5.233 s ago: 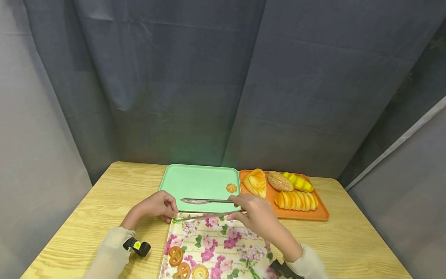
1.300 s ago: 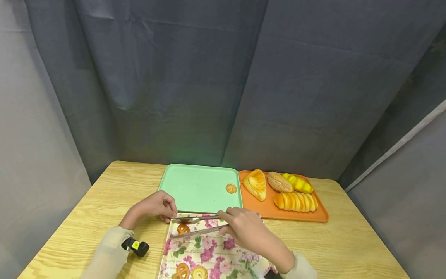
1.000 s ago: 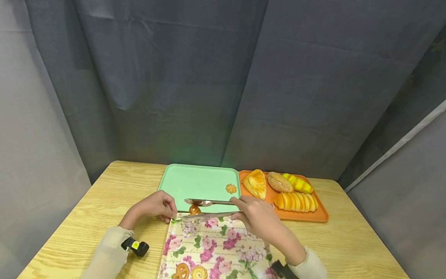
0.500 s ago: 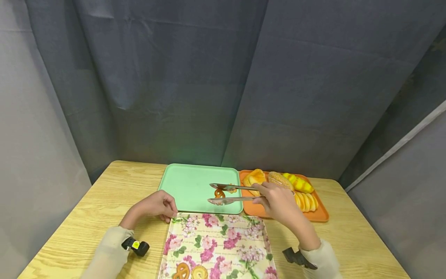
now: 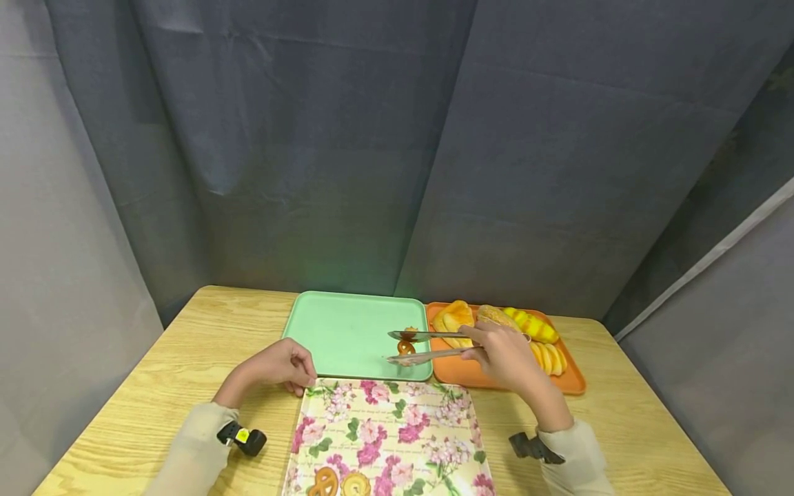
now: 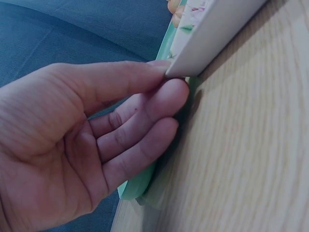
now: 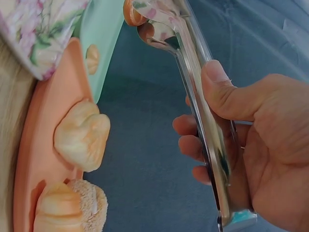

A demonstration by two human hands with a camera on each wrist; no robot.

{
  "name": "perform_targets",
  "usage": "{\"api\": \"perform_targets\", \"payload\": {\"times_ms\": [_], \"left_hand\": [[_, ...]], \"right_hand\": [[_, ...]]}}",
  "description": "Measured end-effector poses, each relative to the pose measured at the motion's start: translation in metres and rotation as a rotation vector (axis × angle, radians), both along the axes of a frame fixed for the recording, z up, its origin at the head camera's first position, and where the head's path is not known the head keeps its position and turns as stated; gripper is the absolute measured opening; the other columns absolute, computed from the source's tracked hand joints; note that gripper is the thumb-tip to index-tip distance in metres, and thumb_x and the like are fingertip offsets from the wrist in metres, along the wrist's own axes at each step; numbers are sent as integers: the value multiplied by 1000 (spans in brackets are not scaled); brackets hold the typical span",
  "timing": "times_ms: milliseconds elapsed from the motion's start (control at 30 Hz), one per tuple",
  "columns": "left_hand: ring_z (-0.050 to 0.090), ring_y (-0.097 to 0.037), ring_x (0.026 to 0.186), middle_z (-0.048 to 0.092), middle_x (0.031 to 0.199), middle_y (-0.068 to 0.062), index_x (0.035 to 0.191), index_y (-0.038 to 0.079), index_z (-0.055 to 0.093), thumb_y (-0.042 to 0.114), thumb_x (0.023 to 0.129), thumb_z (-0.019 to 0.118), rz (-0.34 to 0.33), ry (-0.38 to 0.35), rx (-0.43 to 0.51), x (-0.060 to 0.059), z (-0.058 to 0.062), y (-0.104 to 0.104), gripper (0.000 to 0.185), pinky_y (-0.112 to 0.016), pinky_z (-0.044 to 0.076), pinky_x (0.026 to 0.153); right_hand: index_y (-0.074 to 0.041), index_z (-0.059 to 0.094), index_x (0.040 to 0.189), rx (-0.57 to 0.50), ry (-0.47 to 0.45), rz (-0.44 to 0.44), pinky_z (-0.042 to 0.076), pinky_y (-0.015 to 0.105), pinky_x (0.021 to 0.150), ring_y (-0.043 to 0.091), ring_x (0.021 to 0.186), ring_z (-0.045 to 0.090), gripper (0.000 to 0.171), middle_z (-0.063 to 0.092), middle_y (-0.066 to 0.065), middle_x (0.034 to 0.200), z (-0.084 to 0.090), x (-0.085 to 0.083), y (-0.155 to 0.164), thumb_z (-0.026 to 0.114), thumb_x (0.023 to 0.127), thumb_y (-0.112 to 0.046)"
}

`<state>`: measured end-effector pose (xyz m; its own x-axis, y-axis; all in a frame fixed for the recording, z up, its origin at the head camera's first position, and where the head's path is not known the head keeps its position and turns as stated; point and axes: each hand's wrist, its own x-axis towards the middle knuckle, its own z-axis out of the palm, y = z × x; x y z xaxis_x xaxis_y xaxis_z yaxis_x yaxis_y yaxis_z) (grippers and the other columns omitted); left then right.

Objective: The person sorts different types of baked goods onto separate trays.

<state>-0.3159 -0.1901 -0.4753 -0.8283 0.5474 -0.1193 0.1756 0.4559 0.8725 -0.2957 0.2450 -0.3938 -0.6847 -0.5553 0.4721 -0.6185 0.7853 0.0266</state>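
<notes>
Head view: right hand [image 5: 505,355] squeezes shiny metal tongs [image 5: 428,346], pretzel cookie [image 5: 406,346] pinched at tips left of hand, over green tray [image 5: 338,331].

Left wrist: left hand [image 6: 72,145], fingers straight, presses floral tray [image 6: 212,34] corner; tray mostly cut off.

Right wrist: cookie [image 7: 133,12] half hidden behind tong tips.

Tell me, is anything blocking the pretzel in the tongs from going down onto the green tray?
Nothing visible does. The pretzel hangs between the tips of the tongs held by the right hand, over the green tray. A small cookie lies close by, beside it rather than beneath.
</notes>
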Motion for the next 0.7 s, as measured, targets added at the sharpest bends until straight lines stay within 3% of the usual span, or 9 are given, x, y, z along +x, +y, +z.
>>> {"api": "perform_targets", "payload": {"times_ms": [333,700], "left_hand": [[71,-21,63,75,79,-16,89,-1,76,6,92,73,2,6,-6,0,-1,-1,8,-36,61,63],[70,-20,62,75,79,-16,89,-2,76,6,92,74,2,5,-2,0,-1,0,9,-36,61,63]], "right_hand": [[-10,77,104,32,-21,-50,33,23,55,8,57,38,32,52,-3,71,-8,-8,5,87,78,-24],[-9,76,103,66,-24,-72,32,25,55,8,56,35,30,52,-3,69,-15,-15,9,87,78,-22]]}}
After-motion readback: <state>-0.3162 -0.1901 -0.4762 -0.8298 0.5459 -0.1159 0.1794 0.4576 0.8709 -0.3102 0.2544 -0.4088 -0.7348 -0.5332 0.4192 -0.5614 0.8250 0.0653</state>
